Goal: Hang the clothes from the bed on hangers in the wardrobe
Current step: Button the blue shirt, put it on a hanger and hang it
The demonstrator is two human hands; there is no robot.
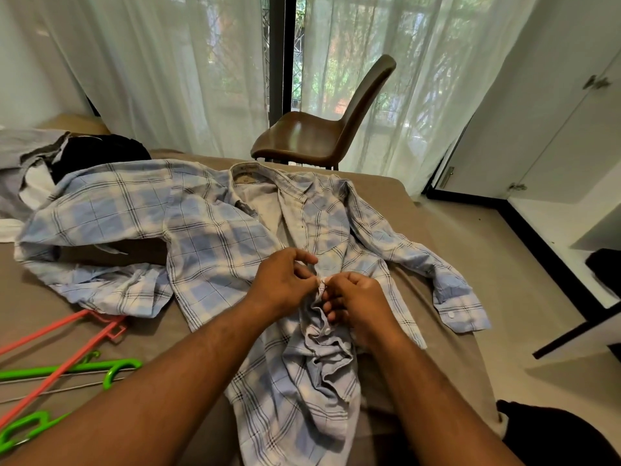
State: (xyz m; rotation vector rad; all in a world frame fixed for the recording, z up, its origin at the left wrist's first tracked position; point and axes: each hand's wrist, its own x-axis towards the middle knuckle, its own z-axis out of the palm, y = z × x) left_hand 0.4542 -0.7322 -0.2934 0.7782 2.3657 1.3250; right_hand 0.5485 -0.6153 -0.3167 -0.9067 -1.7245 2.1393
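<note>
Blue-and-white plaid shirt (215, 237) lies spread on the brown bed (420, 237), collar toward the chair (322, 129). Left hand (285, 280) and right hand (356, 304) meet at the shirt's front placket, mid-chest, each pinching the fabric edge at a button. Pink hanger (67, 351) and green hangers (84, 368) lie on the bed, left, near the shirt's sleeve.
</note>
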